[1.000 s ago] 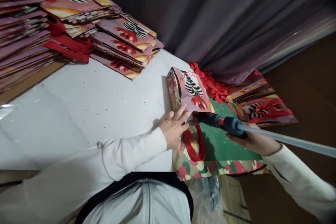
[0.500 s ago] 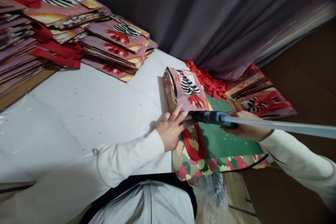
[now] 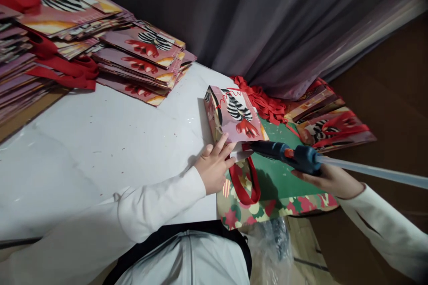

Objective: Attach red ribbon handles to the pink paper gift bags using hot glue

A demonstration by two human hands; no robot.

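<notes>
- Right now we are gluing: our right hand [image 3: 329, 179] is wrapped around a blue glue gun [image 3: 287, 152], with a long clear glue stick [image 3: 371, 172] trailing out behind it to the right.
- Its nozzle points left and meets the near edge of a small pink gift bag [image 3: 234, 116], at a pale flap just beside our left fingertips.
- Our left hand [image 3: 213, 167] lies flat on that edge, fingers spread and pressing down rather than gripping anything.
- That bag rests at the right end of the white table [image 3: 100, 142], partly over a larger green bag with a flowered border [image 3: 284, 191] and a red ribbon handle [image 3: 245, 185].
- Loose red ribbons [image 3: 264, 102] sit just beyond it, and more printed bags [image 3: 331, 127] lie to the far right.
- Flat stacks of the same pink bags [image 3: 140, 60] fill the far left of the table, well apart from our hands.
- We judge the step to be laying glue along the flap; next it seems to call for drawing the nozzle clear and pressing the flap shut with the left fingers, kept off the hot tip.
</notes>
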